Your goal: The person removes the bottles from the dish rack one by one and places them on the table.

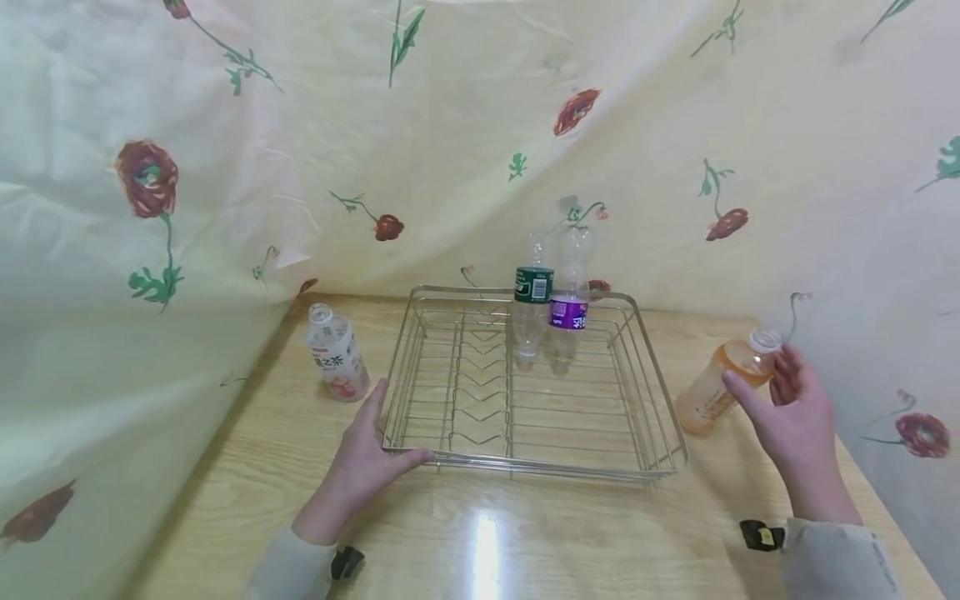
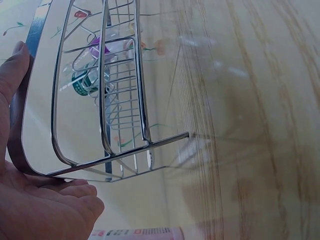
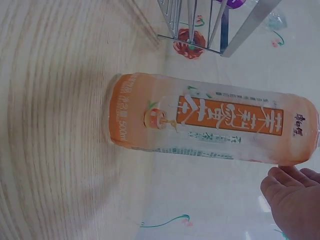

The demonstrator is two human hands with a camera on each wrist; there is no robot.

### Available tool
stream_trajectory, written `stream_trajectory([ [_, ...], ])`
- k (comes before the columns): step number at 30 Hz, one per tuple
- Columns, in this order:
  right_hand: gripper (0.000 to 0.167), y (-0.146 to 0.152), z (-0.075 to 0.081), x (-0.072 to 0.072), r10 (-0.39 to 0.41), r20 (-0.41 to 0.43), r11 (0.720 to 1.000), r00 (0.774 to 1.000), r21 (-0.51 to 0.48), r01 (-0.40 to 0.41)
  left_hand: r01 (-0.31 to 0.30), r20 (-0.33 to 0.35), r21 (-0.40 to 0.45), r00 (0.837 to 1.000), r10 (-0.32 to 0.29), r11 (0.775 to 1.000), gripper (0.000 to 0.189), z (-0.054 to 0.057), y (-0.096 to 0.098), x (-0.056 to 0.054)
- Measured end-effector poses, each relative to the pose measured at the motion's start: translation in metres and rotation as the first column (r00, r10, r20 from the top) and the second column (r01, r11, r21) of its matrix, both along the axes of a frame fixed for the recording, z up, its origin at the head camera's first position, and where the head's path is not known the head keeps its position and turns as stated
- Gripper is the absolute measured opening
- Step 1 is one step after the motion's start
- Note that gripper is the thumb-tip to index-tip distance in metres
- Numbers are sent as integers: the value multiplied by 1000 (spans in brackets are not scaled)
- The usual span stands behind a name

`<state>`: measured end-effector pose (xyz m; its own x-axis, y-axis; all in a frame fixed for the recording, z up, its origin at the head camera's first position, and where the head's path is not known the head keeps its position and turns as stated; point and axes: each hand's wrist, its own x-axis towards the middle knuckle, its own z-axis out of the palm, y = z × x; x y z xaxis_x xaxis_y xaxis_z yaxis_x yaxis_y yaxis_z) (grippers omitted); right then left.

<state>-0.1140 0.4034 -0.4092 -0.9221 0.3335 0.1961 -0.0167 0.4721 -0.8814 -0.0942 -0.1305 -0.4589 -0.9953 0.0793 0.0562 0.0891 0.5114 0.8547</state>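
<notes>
In the head view, my left hand [image 1: 367, 458] holds the near left corner of a wire dish rack [image 1: 558, 463], thumb along the front rim and fingers at the left side. The left wrist view shows that hand's fingers curled outside the corner. My right hand [image 1: 795, 417] grips the upper part of a plastic tea bottle with an orange label [image 1: 712, 400], thumb across its near side and fingers behind. The bottle's base meets the table in the right wrist view. Two clear bottles, one green-labelled [image 1: 534, 285] and one purple-labelled [image 1: 568, 313], stand in the rack's back part.
A white and pink labelled bottle [image 1: 337, 358] stands on the wooden table [image 1: 420, 542] left of the rack. Flower-patterned cloth [image 1: 465, 167] hangs behind and along the sides of the table. Zigzag wire dividers [image 1: 480, 379] run down the rack's left part.
</notes>
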Motion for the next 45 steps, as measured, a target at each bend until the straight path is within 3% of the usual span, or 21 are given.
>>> stream_trajectory([
  [23,92,-5,15,1,-71,-34,996,997,58,73,3,16,31,1000,-3,1000,135,0,0,-3],
  [45,90,-17,39,11,-79,-69,992,994,96,86,4,14,31,1000,-5,1000,134,-2,0,-4],
])
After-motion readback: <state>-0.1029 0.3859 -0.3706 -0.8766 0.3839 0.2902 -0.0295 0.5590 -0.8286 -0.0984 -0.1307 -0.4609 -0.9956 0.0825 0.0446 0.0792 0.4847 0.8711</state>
